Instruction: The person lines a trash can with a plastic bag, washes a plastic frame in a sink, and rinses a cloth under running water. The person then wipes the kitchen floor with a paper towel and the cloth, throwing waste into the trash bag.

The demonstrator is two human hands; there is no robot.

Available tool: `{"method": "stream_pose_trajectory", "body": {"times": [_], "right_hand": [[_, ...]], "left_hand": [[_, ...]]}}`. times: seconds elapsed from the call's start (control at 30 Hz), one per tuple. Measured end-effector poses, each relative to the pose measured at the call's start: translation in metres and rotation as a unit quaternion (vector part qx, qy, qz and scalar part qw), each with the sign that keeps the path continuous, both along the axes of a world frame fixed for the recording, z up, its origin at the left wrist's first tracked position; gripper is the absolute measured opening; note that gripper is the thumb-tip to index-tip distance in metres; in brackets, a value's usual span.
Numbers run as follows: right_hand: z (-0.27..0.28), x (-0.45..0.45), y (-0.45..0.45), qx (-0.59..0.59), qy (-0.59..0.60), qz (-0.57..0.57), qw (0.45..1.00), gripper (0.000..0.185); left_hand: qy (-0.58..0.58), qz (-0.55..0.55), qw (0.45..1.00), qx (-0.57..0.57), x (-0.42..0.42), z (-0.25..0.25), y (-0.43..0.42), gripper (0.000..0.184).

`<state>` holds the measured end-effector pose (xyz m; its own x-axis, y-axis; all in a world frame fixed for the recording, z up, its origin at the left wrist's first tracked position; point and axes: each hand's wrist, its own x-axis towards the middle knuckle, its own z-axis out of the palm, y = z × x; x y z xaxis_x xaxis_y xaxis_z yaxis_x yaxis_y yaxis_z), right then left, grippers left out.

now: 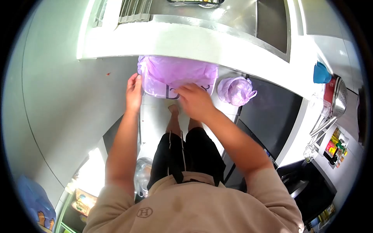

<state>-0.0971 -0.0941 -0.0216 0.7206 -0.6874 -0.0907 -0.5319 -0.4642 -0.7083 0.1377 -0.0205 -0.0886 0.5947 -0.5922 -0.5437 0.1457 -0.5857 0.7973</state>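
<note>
Under the front edge of a white bench (175, 42), a purple plastic bag (175, 72) sits spread open over a container (155, 90), near the floor. Dark lettering (168, 92) shows on the front side, partly behind the fingers.

Left hand (134, 93): at the bag's left side, upright, fingertips by the rim; cannot tell whether it grips the film or only rests against it. Right hand (196, 103): over the front side, fingers bent and close to one another, tips at the lettering; whether plastic is pinched between them cannot be told.

Just right of the open bag, a second purple bag (233, 91), bunched up, one end gathered, apart from both hands. Beyond it, a dark panel (268, 112) under the bench. Pale tiled floor (153, 116) between the legs and the container.

Person wears a beige shirt (186, 209) with an H mark, black shorts (167, 155). Clear crumpled plastic (143, 174) beside the left leg.

Up top, a metal sink (233, 17) set in the bench, a dark-rimmed item at its far side cut by the frame. Far right: blue cup (321, 73), metal strainer (340, 99), long-handled utensils (322, 128). Lower left: blue bag (35, 198), partly lost in the dark frame edge.
</note>
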Motion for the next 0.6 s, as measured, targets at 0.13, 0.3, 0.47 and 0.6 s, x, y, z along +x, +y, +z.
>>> {"method": "stream_pose_trajectory", "body": {"times": [0.13,0.3,0.47,0.6], "right_hand": [[-0.051,0.080,-0.047,0.145,0.384,0.120,0.904,0.030],[-0.104,0.086,-0.062,0.148,0.401,0.044,0.903,0.032],[-0.191,0.086,-0.067,0.140,0.215,-0.130,0.958,0.036],[-0.209,0.095,-0.083,0.156,0.216,-0.086,0.960,0.039]], "left_hand": [[-0.056,-0.076,0.995,0.017,-0.006,-0.019,-0.019,0.055],[-0.052,-0.109,0.992,0.029,-0.017,-0.009,-0.027,0.055],[-0.083,-0.125,0.989,0.011,-0.022,0.002,-0.017,0.058],[-0.174,-0.152,0.973,0.024,-0.023,-0.014,-0.006,0.059]]}}
